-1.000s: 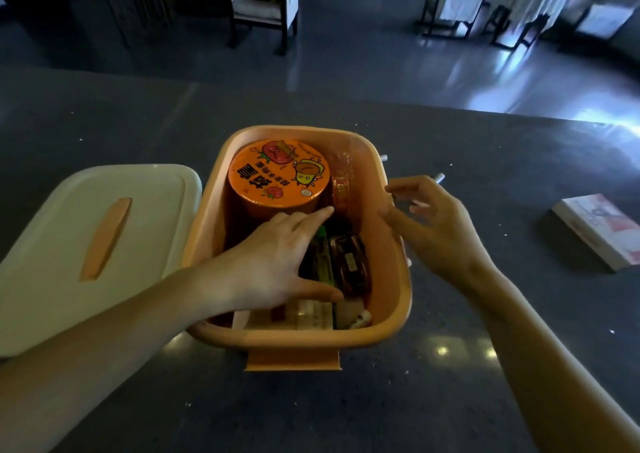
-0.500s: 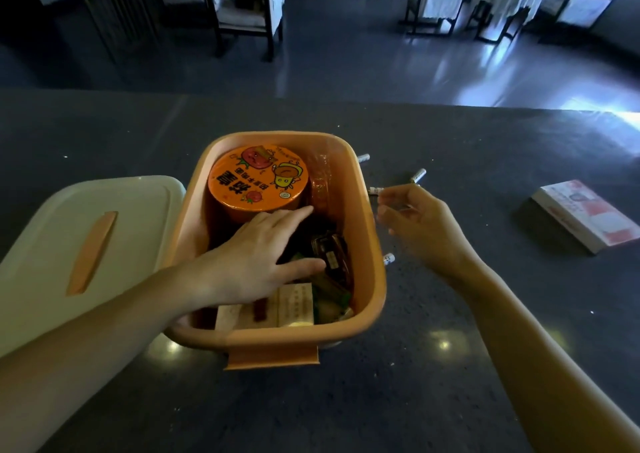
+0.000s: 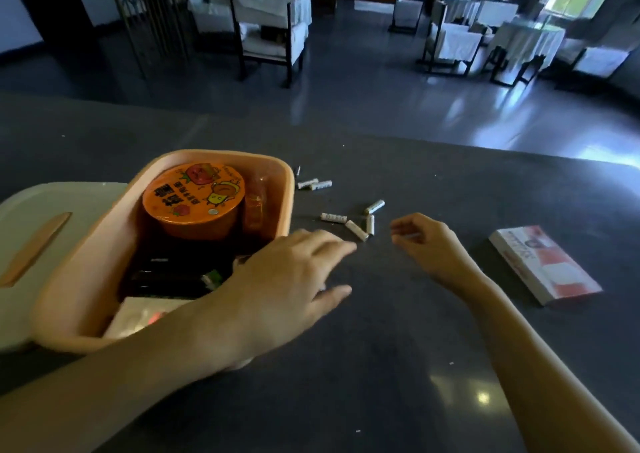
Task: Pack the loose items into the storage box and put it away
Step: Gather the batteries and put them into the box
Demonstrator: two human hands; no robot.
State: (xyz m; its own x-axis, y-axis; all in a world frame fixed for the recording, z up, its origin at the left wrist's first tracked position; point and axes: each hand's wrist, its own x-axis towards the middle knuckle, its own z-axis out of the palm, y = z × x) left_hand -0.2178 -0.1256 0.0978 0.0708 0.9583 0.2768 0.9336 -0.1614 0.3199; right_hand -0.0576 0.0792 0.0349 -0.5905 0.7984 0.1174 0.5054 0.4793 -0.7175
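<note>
The orange storage box (image 3: 86,262) sits open at the left, holding an orange noodle cup (image 3: 194,192), dark packets and a pale carton. Its white lid (image 3: 52,203) lies flat to the left of it. Several small white batteries (image 3: 356,229) lie loose on the dark counter just right of the box, and two more (image 3: 313,184) lie by its far corner. My left hand (image 3: 287,279) is palm down over the box's right rim, fingers spread, fingertips just short of the batteries. Right of the batteries, my right hand (image 3: 429,244) rests with curled fingers; a pale streak shows between them.
A red and white flat carton (image 3: 540,265) lies on the counter at the right. The dark grey counter (image 3: 381,366) stretches toward me. Beyond its far edge is a dim room with covered chairs and tables.
My left hand has come out of the box and reached right toward the batteries. The view has swung right, so the box now sits further left and more batteries show.
</note>
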